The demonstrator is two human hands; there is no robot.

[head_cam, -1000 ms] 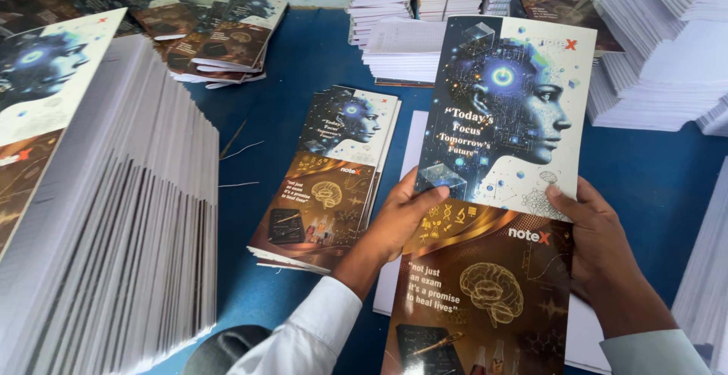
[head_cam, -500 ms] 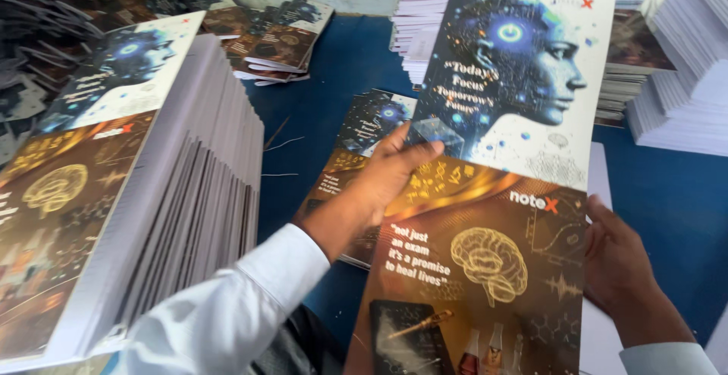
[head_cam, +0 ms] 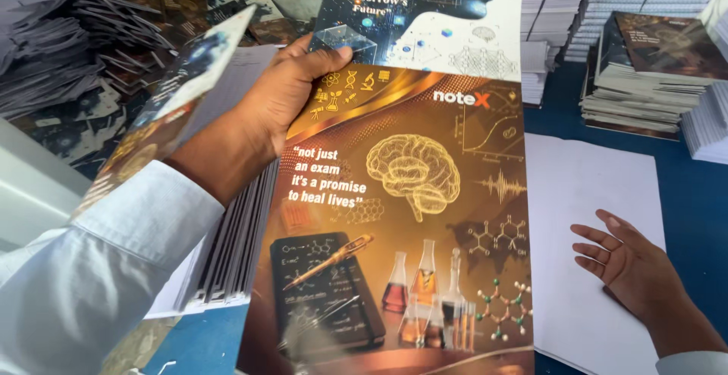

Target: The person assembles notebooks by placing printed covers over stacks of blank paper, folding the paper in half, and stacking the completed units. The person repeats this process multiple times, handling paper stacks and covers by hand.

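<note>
Left hand: the left hand point(head_cam: 284, 91) is closed on the left edge of a large glossy printed cover sheet point(head_cam: 409, 216), thumb lying across its front, fingers hidden behind it. A pale blue shirt sleeve point(head_cam: 98, 284) covers the arm up to the wrist.

Cover sheet: the cover sheet is held up off the table, tilted towards the viewer, filling the middle of the view. Its near half is brown and gold, with a drawn brain, laboratory flasks and a dark notebook with a pen. Its far half is white and blue with a robotic face, and runs out of view at the top.

Right hand: the right hand point(head_cam: 629, 265) is open, fingers spread and pointing left, palm partly upward. It holds nothing and hovers low over a plain white sheet point(head_cam: 588, 193); I cannot tell whether it touches it. It is apart from the cover sheet.

White sheet: it lies flat on the blue table top point(head_cam: 698, 200), to the right of the held cover sheet and partly hidden behind it.

Left side: a tall stack of the same printed covers point(head_cam: 227, 246) stands just behind the left forearm. Farther left lies a loose, untidy heap of dark printed covers point(head_cam: 98, 64).

Far right: stacks of white paper booklets point(head_cam: 644, 79) stand on the table, one topped by a brown cover.
</note>
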